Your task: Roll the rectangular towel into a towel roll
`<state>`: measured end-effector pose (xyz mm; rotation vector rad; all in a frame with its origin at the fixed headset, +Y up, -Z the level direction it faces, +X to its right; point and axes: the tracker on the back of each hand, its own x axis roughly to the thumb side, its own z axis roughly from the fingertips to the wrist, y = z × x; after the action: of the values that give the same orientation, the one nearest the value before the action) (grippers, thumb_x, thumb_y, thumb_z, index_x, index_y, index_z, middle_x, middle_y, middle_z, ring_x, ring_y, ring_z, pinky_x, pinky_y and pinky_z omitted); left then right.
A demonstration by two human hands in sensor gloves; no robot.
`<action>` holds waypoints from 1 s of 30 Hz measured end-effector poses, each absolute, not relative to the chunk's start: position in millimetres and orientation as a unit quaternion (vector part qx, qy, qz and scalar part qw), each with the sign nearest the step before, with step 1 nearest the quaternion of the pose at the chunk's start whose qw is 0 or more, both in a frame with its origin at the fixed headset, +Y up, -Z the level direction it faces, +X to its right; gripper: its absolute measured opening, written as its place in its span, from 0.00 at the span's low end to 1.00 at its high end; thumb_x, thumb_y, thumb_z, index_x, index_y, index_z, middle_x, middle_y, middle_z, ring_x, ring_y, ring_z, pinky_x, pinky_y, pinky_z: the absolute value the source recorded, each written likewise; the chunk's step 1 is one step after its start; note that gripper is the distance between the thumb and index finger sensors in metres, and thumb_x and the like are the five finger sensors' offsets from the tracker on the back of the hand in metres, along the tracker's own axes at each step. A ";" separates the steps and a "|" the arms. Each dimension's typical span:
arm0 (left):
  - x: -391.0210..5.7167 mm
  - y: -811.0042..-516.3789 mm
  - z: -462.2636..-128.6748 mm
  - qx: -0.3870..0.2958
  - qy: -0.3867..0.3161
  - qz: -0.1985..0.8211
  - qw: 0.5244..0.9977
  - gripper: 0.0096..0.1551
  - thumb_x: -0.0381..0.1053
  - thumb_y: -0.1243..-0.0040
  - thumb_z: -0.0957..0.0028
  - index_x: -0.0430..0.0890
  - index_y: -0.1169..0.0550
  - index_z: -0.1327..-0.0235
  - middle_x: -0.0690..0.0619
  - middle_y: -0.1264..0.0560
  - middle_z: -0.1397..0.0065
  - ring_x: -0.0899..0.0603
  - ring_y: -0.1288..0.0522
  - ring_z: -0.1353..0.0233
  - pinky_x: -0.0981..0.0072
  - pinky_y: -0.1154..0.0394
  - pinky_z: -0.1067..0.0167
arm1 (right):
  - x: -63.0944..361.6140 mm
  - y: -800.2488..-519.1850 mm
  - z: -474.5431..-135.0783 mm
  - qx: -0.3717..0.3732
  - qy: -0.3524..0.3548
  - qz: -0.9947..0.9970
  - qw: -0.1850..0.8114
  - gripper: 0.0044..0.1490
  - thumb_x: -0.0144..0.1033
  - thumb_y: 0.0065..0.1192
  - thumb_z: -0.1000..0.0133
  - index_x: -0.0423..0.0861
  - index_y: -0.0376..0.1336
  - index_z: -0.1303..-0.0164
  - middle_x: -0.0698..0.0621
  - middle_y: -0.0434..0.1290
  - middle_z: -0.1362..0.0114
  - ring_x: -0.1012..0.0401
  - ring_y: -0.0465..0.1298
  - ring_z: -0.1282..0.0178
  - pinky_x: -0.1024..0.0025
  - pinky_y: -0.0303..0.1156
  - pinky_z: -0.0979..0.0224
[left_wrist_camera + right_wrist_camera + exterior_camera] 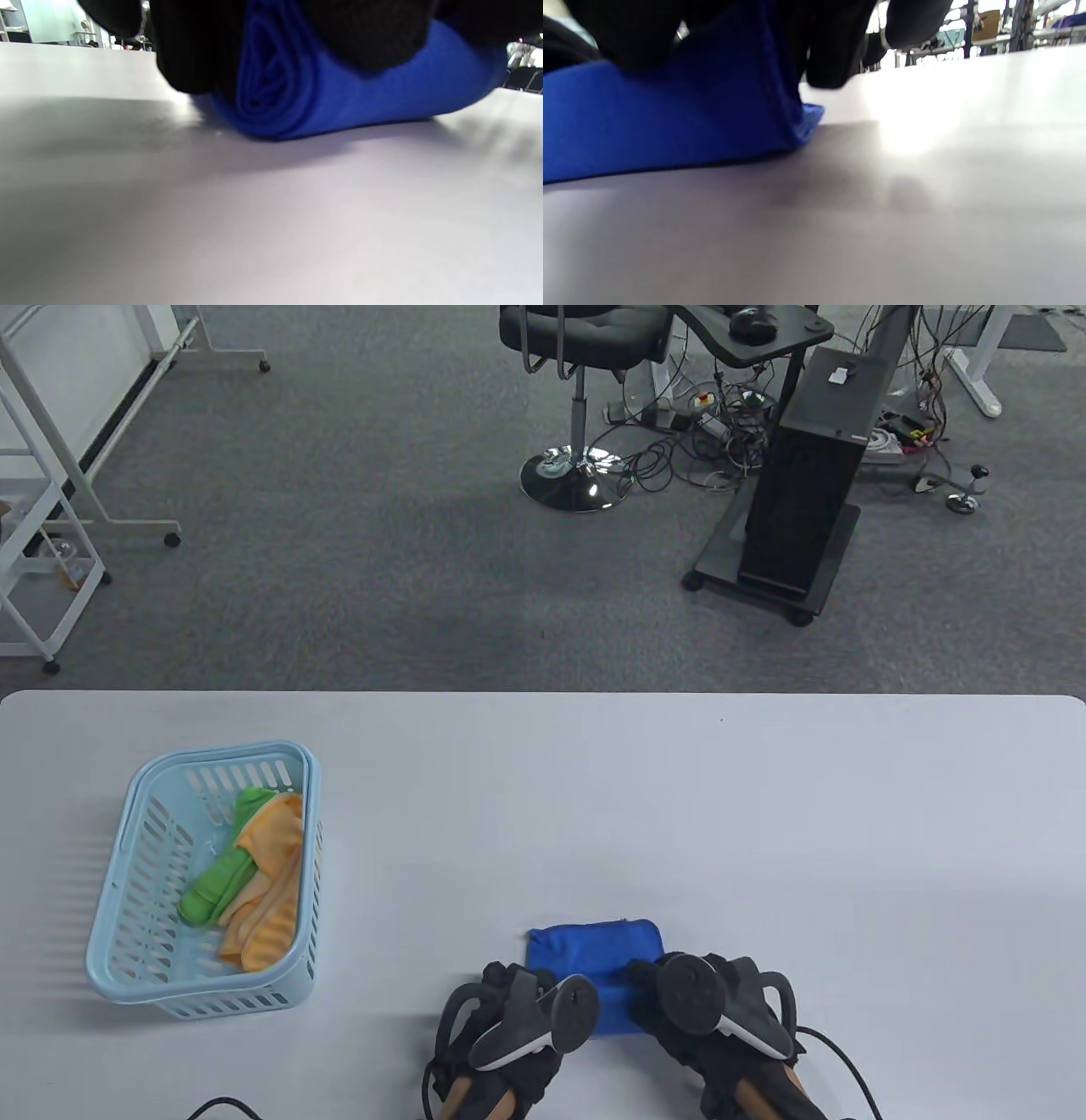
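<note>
A blue towel (594, 943) lies near the table's front edge; its near part is rolled up and a flat strip still stretches away from me. My left hand (507, 984) grips the roll's left end and my right hand (652, 984) grips its right end. The trackers hide most of the fingers from above. In the left wrist view the towel (339, 101) shows its spiral end, with gloved fingers (199, 51) curled over the top. In the right wrist view the towel (670, 127) lies under dark fingers (831, 51), and a loose edge touches the table.
A light blue plastic basket (221, 751) stands at the left of the white table (764, 831), holding a green cloth (222, 875) and an orange cloth (271, 891). Beyond the far edge are carpet, an office chair (577, 339) and a black stand.
</note>
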<state>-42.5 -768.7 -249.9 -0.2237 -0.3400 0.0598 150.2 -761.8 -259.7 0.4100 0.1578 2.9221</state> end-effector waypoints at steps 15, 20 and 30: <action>-50.7 -749.1 -243.0 -0.033 -0.125 0.080 0.988 0.31 0.58 0.41 0.56 0.58 0.26 0.36 0.44 0.26 0.31 0.33 0.31 0.27 0.31 0.40 0.32 | 145.6 -776.4 -262.9 0.138 0.131 0.979 0.070 0.42 0.53 0.57 0.60 0.57 0.63 0.32 0.49 0.63 0.28 0.50 0.64 0.25 0.39 0.55 0.24; -39.5 -764.3 -241.4 -0.164 -0.194 0.043 0.966 0.52 0.71 0.38 0.66 0.53 0.33 0.25 0.42 0.35 0.21 0.31 0.41 0.20 0.28 0.45 0.29 | 149.7 -773.7 -264.4 0.130 0.137 0.979 0.075 0.40 0.52 0.54 0.59 0.54 0.67 0.35 0.50 0.58 0.26 0.48 0.57 0.23 0.39 0.49 0.22; -41.5 -767.2 -249.0 -0.117 -0.168 0.049 0.977 0.36 0.58 0.36 0.60 0.53 0.23 0.34 0.46 0.29 0.25 0.32 0.37 0.22 0.31 0.42 0.30 | 147.7 -763.4 -258.2 0.153 0.129 0.972 0.121 0.47 0.50 0.61 0.60 0.59 0.54 0.27 0.57 0.55 0.23 0.50 0.52 0.19 0.40 0.45 0.21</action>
<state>-41.5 -767.2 -249.0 -0.2363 -0.3394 0.0985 147.7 -763.4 -258.2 0.4472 0.3760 2.8397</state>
